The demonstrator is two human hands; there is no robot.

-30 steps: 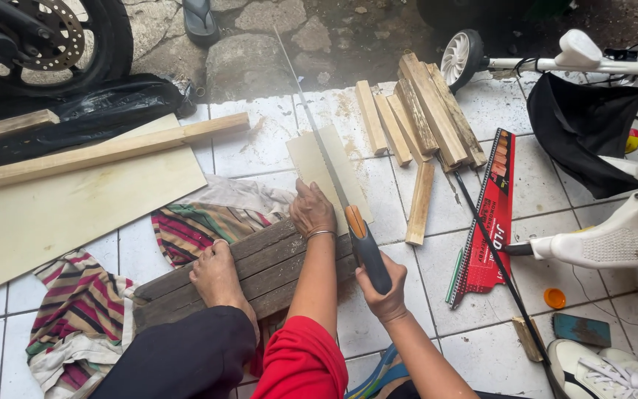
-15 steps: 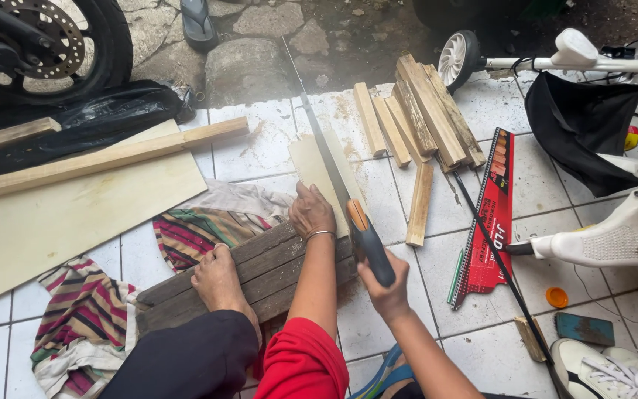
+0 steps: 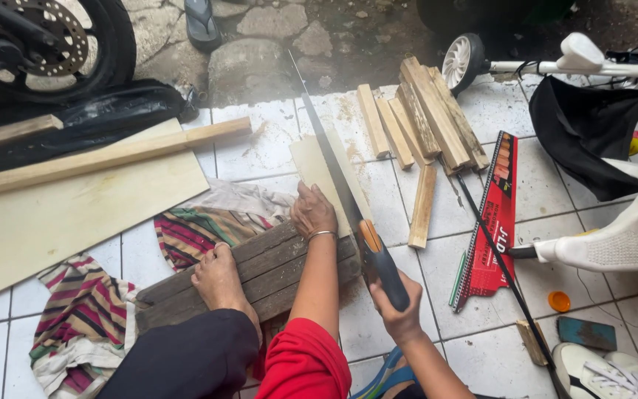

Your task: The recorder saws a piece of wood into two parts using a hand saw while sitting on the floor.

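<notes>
My left hand (image 3: pixel 313 210) presses flat on a thin pale board (image 3: pixel 310 164) that lies over a stack of dark weathered planks (image 3: pixel 275 270). My right hand (image 3: pixel 402 316) grips the dark and orange handle of a hand saw (image 3: pixel 328 157). Its long blade runs away from me along the right side of the pale board, right beside my left hand. A bare foot (image 3: pixel 219 277) below a black trouser leg rests on the left part of the dark planks. A red sleeve covers my left upper arm.
A pile of cut wood sticks (image 3: pixel 430 118) lies behind the saw, a red cardboard sleeve (image 3: pixel 492 214) to its right. A large pale panel (image 3: pixel 60 214), a long batten (image 3: pixel 105 155) and striped cloth (image 3: pixel 83 318) lie left. A motorcycle wheel (image 3: pixel 46 37) stands far left, a white scooter (image 3: pixel 614 244) right.
The saw and my right hand have slid slightly back toward me along the board. My left hand and the foot stay where they were.
</notes>
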